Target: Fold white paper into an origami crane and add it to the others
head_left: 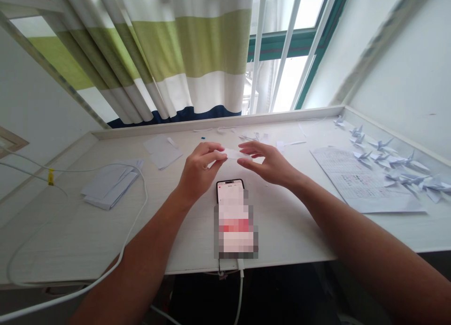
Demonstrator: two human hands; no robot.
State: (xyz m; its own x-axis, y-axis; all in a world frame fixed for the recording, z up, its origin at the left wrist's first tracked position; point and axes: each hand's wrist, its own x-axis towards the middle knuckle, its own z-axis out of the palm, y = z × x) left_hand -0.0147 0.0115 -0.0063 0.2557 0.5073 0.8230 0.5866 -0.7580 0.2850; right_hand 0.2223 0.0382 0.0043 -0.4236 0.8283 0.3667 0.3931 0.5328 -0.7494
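A person seated at a white counter (299, 221) beneath a window (292, 43) works a small white paper slip (234, 153), held in the air just above the top edge of a phone (229, 186) that lies flat near the counter's front edge. The left hand (199, 167) has its grip clamped on the slip's left end, thumb and forefinger pressed together. The right hand (269, 163) meets the other end with its fingers stretched long and its thumb below; whether that grip is closed on the paper cannot be told from this angle.

The work looks like a fold or crease in a very small piece. It would likely go best with the left pinch kept firm as an anchor, the edges lined up before any pressure is put on, and the crease run with a fingertip from the held end outward. Keeping the slip above the phone should leave the screen in sight.

Counted on the counter:
- One phone, with one white cable (141, 212) looping off to the left.
- One stack of sheets (109, 184) at the left.
- Two loose sheets (162, 151) behind the left hand.
- One printed sheet (359, 179) at the right.
- About ten folded paper cranes (380, 145) along the right edge, though they overlap too much for a sure count.

A striped curtain (183, 57) hangs behind.
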